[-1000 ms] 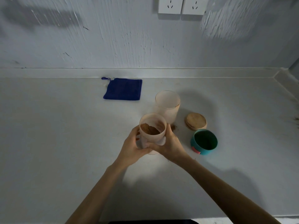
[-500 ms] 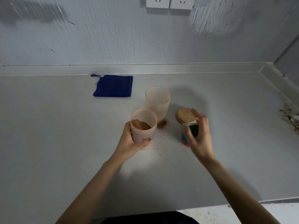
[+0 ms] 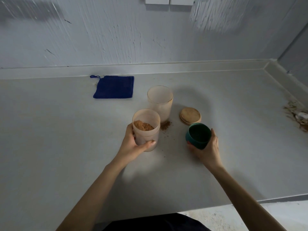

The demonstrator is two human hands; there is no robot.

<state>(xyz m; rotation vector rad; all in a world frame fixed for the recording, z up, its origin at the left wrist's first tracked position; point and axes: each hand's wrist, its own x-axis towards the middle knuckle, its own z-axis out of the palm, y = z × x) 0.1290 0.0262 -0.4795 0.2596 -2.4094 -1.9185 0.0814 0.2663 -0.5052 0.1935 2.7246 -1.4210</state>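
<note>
My left hand (image 3: 133, 145) grips a frosted plastic cup (image 3: 146, 130) that holds brown powder (image 3: 143, 126), upright near the middle of the counter. My right hand (image 3: 206, 150) holds a small teal cup (image 3: 198, 135), tilted so its dark inside faces me, fingers curled round its underside. A taller frosted jar (image 3: 160, 102) stands open just behind the powder cup. Its wooden lid (image 3: 190, 116) lies flat on the counter, right of the jar and behind the teal cup.
Spilled brown powder (image 3: 165, 126) dots the grey counter (image 3: 66, 147) by the jar's base. A folded blue cloth (image 3: 114, 87) lies at the back left. Crumbly debris (image 3: 296, 115) sits at the right edge by the wall. Wall sockets (image 3: 169, 0) are above.
My right hand left the powder cup, reached right to the teal cup, and now holds it tilted up. The left hand kept its grip on the powder cup.
</note>
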